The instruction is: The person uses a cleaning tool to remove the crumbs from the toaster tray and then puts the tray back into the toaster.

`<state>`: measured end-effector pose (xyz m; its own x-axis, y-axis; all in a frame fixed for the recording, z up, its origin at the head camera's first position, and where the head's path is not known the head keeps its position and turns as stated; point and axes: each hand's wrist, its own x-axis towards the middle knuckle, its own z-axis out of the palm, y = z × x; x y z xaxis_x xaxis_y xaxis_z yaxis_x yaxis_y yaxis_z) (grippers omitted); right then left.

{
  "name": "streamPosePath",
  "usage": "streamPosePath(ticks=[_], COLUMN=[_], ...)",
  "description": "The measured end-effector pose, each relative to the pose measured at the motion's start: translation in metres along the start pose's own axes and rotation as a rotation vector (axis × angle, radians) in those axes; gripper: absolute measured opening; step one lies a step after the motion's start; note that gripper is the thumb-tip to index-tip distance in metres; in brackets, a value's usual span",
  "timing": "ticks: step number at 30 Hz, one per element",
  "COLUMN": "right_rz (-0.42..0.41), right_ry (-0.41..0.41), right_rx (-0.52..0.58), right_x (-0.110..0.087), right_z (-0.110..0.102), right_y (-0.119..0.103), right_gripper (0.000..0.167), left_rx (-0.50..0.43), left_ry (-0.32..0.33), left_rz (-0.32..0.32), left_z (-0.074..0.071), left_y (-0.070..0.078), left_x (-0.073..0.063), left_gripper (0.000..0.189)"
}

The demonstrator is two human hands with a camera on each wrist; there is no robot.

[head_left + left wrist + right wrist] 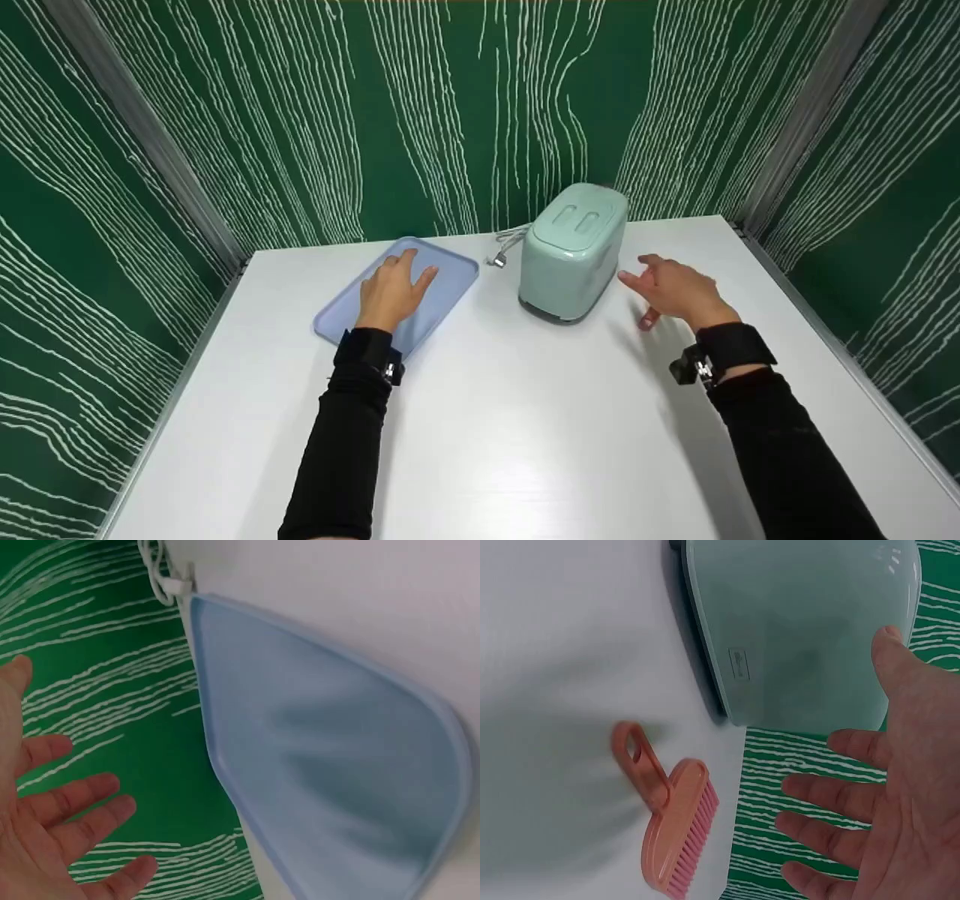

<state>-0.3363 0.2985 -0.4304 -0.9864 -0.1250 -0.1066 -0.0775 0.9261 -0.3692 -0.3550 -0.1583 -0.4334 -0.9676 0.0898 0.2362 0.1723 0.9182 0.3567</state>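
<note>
Brush (672, 823), orange, near toaster (559, 277): your right hand (675, 291) hovers close, left hand (390, 292) above tray (448, 276); fingers released, empty. Apparently reaching; gripping would call for curling them.

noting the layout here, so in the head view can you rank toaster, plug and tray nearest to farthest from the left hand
1. Blue tray: directly beneath the left hand in this view
2. Plug: right of the tray, near its corner
3. Mint toaster: farther right, past the plug
</note>
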Motion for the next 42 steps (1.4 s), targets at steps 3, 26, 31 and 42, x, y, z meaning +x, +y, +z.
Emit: streamPosePath(ticks=[3,26,31,42], right_rz=[-0.028,0.002,0.058,0.174], right_ry=[0.019,-0.077,-0.084,-0.137], right_rx=[0.048,0.681,0.791,1.162], right_x=[-0.002,-0.019,-0.014,-0.004], right_z=[0.006,0.095,0.114,0.142], right_y=[-0.003,-0.053,-0.062,-0.094], right_gripper=[0.089,0.058,0.057,0.050], left_rx=[-0.033,-0.190,-0.242,-0.339], left_ry=[0.006,-0.048,-0.089,-0.153], left_rz=[0.019,0.140,0.130,0.069], left_z=[0.002,0.029,0.033,0.049], left_y=[0.009,0.092,0.111,0.143], left_x=[0.001,0.015,0.025,0.044], left_gripper=[0.064,0.053,0.057,0.067])
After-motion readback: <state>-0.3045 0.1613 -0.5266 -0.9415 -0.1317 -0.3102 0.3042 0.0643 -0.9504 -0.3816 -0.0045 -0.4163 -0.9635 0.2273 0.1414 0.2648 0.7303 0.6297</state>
